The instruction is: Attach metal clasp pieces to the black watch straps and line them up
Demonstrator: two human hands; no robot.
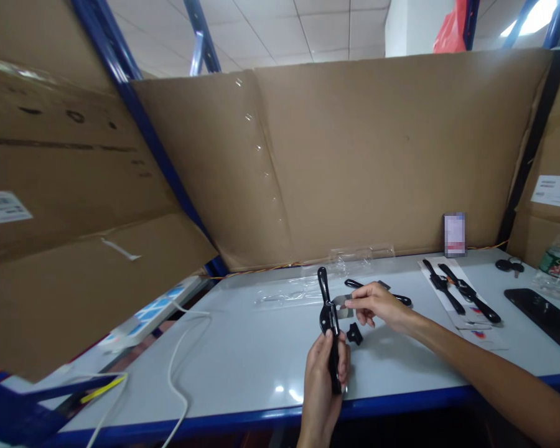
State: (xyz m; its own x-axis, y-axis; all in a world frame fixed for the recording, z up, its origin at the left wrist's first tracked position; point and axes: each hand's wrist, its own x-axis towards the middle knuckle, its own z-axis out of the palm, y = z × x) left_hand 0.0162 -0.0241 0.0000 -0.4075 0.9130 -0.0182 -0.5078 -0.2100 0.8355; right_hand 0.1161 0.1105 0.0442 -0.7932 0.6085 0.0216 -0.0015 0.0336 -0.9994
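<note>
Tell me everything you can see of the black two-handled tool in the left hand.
The black two-handled tool looks like glossy coated metal: two slim, round-ended handles and a wider central body with a small pale spot and a bright strip along one side. It appears roughly upright, seen against the tabletop. The left hand wraps the lower handle; the upper one is free. Beside the body, the right hand holds a thin grey piece; whether it touches the tool is unclear.
</note>
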